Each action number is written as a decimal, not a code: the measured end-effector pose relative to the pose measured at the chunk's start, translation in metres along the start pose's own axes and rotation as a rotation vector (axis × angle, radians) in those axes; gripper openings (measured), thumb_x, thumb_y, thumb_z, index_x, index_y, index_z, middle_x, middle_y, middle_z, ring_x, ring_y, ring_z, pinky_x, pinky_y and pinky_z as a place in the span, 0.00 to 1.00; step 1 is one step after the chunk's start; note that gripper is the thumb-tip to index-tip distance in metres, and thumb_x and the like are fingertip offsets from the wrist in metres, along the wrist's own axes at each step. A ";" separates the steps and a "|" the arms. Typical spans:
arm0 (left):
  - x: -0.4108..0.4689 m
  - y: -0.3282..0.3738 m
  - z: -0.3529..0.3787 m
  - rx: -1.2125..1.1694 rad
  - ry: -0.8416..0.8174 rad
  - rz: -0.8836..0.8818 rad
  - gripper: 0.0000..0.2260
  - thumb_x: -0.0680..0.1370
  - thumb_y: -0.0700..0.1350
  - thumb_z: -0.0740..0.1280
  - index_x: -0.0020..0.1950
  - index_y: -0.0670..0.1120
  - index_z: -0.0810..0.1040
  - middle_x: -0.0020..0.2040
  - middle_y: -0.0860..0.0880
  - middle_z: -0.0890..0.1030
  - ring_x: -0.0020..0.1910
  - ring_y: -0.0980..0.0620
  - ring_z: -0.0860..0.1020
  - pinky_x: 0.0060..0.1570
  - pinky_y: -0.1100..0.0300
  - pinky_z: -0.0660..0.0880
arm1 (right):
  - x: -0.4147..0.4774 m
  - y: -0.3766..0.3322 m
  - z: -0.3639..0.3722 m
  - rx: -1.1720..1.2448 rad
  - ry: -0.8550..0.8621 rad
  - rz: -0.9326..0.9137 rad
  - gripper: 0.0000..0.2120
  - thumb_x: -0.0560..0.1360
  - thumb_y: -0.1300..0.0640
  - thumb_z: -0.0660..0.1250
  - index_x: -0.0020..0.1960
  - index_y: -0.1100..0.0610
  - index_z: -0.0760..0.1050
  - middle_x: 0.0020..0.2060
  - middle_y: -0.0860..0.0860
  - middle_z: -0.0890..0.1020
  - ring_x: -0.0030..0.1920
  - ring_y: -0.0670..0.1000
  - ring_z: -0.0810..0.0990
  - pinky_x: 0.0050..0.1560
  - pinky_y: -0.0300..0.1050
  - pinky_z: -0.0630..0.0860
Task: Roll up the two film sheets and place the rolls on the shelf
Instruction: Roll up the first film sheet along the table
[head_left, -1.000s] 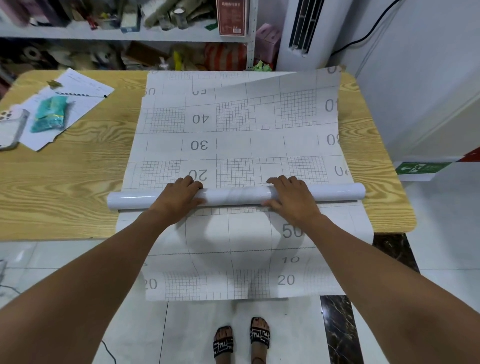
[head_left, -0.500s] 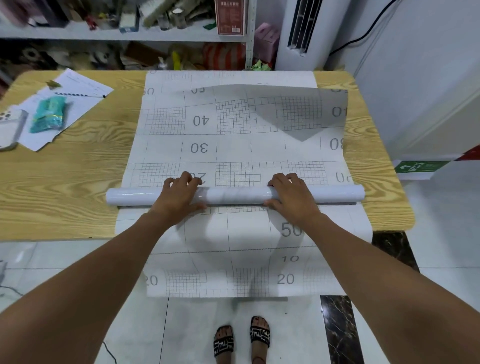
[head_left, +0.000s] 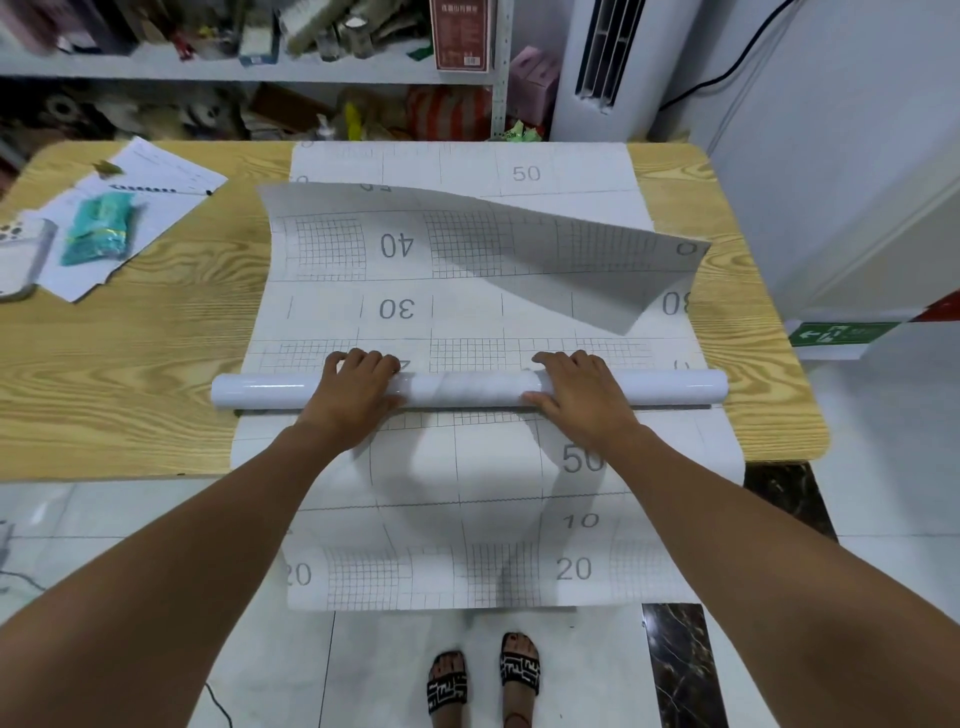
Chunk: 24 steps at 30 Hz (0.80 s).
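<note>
Film wound into a glossy white roll (head_left: 467, 387) lies crosswise on the wooden table (head_left: 130, 364), near its front edge. The left hand (head_left: 358, 389) and right hand (head_left: 582, 392) both sit on top of the roll, well apart. Each has its fingers curled over the far side and its thumb on the near side, gripping it. The roll's left end sticks out past the sheets over bare wood.

Beyond the roll, the upper sheet (head_left: 467, 249) runs away across the table, with grid lines and the numbers 30 and 40 upside down on it. Its far end is lifted off the surface and curls back toward the person, highest at the right corner, casting a shadow. Under it lies the lower sheet (head_left: 467, 467), flat, reaching the table's far edge and hanging over the near edge toward the floor.

At the table's left are loose papers (head_left: 161, 213) with a teal packet (head_left: 98, 231) on them. A cluttered shelf (head_left: 208, 70) stands behind the table. Two feet in patterned sandals (head_left: 447, 686) show below.
</note>
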<state>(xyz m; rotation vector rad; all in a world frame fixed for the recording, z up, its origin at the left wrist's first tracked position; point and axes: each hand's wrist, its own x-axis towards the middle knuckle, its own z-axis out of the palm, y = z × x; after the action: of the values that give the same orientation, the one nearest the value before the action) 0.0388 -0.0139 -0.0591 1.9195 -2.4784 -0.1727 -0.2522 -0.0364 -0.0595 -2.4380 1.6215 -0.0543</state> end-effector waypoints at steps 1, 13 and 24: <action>0.000 0.000 0.000 0.009 -0.002 0.001 0.16 0.77 0.49 0.64 0.60 0.41 0.72 0.55 0.43 0.77 0.56 0.40 0.71 0.61 0.45 0.60 | 0.000 0.000 0.000 0.001 -0.004 -0.003 0.25 0.77 0.42 0.59 0.67 0.56 0.65 0.61 0.52 0.74 0.59 0.55 0.70 0.61 0.48 0.60; 0.003 -0.001 0.004 -0.001 -0.073 -0.040 0.22 0.77 0.53 0.62 0.66 0.42 0.69 0.59 0.40 0.70 0.56 0.39 0.71 0.65 0.44 0.58 | 0.003 0.000 0.002 -0.103 0.025 -0.033 0.23 0.75 0.44 0.63 0.65 0.56 0.70 0.60 0.52 0.72 0.58 0.55 0.68 0.60 0.48 0.61; 0.001 -0.001 0.002 -0.052 -0.069 -0.020 0.24 0.69 0.47 0.73 0.60 0.39 0.69 0.56 0.40 0.71 0.52 0.40 0.74 0.64 0.46 0.60 | 0.004 0.001 0.001 -0.070 0.021 -0.032 0.19 0.79 0.47 0.57 0.64 0.57 0.68 0.60 0.53 0.75 0.59 0.56 0.70 0.63 0.48 0.59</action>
<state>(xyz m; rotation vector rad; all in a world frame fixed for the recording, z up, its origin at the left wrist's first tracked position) 0.0395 -0.0151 -0.0617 1.9510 -2.4714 -0.3058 -0.2514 -0.0407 -0.0609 -2.5238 1.6192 -0.0288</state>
